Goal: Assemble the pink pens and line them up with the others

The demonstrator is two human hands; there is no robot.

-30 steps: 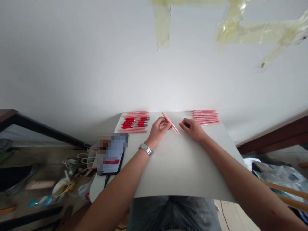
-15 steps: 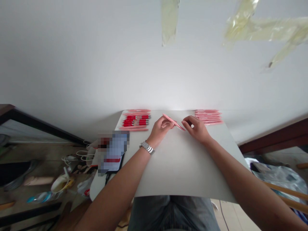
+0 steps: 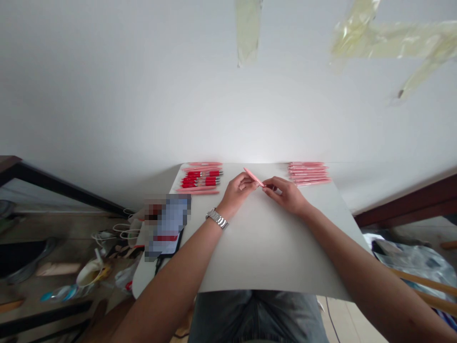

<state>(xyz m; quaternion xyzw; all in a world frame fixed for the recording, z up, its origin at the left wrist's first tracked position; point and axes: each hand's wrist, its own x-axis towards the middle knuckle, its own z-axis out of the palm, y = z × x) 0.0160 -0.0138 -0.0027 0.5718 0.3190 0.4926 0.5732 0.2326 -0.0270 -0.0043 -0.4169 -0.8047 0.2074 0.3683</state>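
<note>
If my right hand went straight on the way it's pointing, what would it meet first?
Your right hand would likely meet the pink pen first, whose lower end seems to touch it; then your left hand.

Diffuse lt, brightest on wall [image 3: 250, 114] ctr; L floor [image 3: 85, 227] dim. Sm. glare on tape [image 3: 352, 35]. Phone [image 3: 168, 226] pixelated. Pen [image 3: 253, 176] detail soft. Wide-lens distort. nr edges.

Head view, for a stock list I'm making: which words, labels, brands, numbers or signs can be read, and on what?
No text can be read.
Phone screen: pixelated, unreadable.
Red pens: any print too small.
Held pink pen: nothing legible.
Right-hand pink pens: any print too small.
</note>
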